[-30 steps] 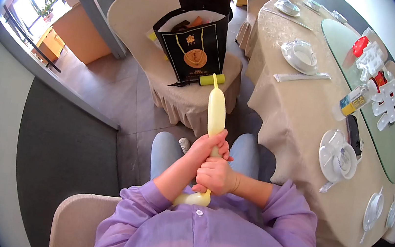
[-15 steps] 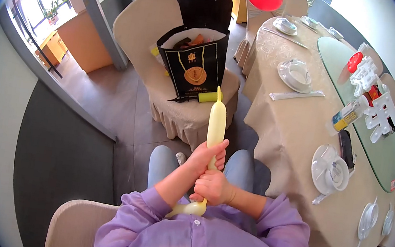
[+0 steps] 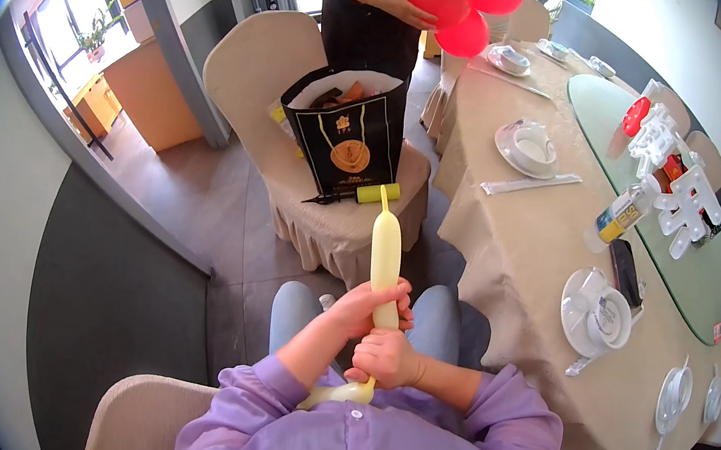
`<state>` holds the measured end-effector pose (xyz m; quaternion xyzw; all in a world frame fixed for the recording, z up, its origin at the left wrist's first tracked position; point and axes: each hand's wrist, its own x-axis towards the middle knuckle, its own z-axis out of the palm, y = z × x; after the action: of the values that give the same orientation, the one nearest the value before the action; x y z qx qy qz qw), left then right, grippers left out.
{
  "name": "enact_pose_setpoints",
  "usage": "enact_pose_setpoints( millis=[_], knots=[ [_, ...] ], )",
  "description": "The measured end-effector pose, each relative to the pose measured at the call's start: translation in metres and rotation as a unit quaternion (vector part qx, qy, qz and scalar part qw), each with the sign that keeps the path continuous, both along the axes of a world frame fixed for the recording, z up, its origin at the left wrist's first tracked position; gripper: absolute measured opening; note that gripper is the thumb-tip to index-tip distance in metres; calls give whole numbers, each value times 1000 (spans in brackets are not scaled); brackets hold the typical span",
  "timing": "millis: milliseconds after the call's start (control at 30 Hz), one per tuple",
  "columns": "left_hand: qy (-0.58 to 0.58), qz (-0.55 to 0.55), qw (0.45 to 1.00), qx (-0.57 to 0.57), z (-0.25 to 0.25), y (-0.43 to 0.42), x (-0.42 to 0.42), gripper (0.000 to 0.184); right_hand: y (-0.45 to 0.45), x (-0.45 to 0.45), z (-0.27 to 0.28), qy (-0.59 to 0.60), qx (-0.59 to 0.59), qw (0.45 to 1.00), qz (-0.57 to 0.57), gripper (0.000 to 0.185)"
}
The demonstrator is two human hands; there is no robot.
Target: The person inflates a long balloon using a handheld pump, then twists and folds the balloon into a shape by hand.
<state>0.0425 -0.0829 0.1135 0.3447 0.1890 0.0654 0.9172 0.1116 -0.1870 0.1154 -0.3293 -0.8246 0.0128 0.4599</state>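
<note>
A long pale yellow balloon stands upright in front of me, its thin uninflated tip pointing away. My left hand is wrapped round its middle. Just below, my right hand is closed round the lower part, touching my left hand. Another inflated section of pale yellow balloon lies against my purple shirt, under my wrists. Beyond the tip, a yellow-green cylinder with a black nozzle lies on a covered chair.
A black paper bag stands on that chair. Behind it a person holds red balloons. To the right, a round table bears wrapped dishes, a bottle, a black case and white plastic frames.
The view has tilted up, bringing the other person's arm and several red balloons into sight. Both my hands keep hold of the yellow balloon with little change in grip.
</note>
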Motion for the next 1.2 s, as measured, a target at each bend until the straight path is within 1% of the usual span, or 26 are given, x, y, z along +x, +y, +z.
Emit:
enact_pose_setpoints(
  millis=[33,100,167,200,233,300,333,367,433,467,500,567,600,633,667,700,767,800,833,867,900,1000,1067,1100,1167,1200],
  knots=[
    [-47,-34,998,0,-2,0,-5,41,-2,-1,0,-10,-1,1000,-3,32],
    [-111,-62,991,-46,-6,8,-9,54,-2,1,2,-28,7,1000,0,32],
    [-28,-44,995,-88,-4,12,-10,55,0,5,9,-56,27,998,-7,32],
    [-2,-48,996,-73,-8,13,-14,57,1,7,7,-67,29,997,-19,31],
    [22,-53,997,-55,-6,14,-16,58,5,10,4,-80,34,996,-32,31],
    [120,-17,993,16,11,7,-26,60,20,17,2,-65,62,992,-90,26],
    [130,-22,988,75,19,6,-33,62,23,22,2,-127,6,980,-151,22],
    [124,21,988,89,11,4,-36,56,23,26,0,-187,-53,959,-206,18],
    [112,-31,941,317,28,1,-40,50,35,33,-13,-189,-43,950,-246,13],
    [134,-14,928,347,28,1,-40,47,36,34,-15,-208,-60,946,-240,11],
    [169,-50,946,271,51,1,-40,48,38,33,-15,-206,-65,949,-231,11],
    [195,-56,932,299,58,5,-43,48,42,34,-15,-229,-54,936,-262,12],
    [200,-44,934,294,52,5,-43,48,44,39,-13,-236,-36,938,-252,13],
    [193,-33,900,389,43,5,-43,46,45,41,-7,-209,-62,942,-254,17],
    [190,-19,857,479,38,4,-45,45,48,47,-3,-171,-35,956,-236,23],
    [257,8,720,644,40,-2,-44,38,49,52,1,-213,-45,933,-286,28],
    [317,37,601,733,32,-12,-38,30,50,59,0,-240,-43,926,-289,26],
    [311,54,568,760,28,-16,-36,21,50,57,0,-241,-25,929,-280,25],
    [315,30,527,789,27,-16,-35,13,50,58,-2,-252,-15,933,-256,23],
    [320,10,531,784,31,-18,-35,8,50,63,-4,-270,-13,933,-238,23],
    [303,16,498,812,22,-18,-36,7,51,65,0,-257,-4,943,-212,24],
    [292,-25,495,818,27,-19,-45,10,56,77,-12,-214,2,958,-192,29],
    [261,-33,502,824,29,-23,-49,13,55,87,-23,-134,-86,955,-252,32],
    [266,-30,500,823,30,-23,-50,13,55,89,-29,-133,-84,956,-247,32],
    [236,-14,513,825,32,-24,-54,12,57,92,-40,-70,-98,943,-311,35],
    [233,-15,517,823,33,-23,-54,12,59,95,-43,-97,-54,941,-319,36]
  ],
)
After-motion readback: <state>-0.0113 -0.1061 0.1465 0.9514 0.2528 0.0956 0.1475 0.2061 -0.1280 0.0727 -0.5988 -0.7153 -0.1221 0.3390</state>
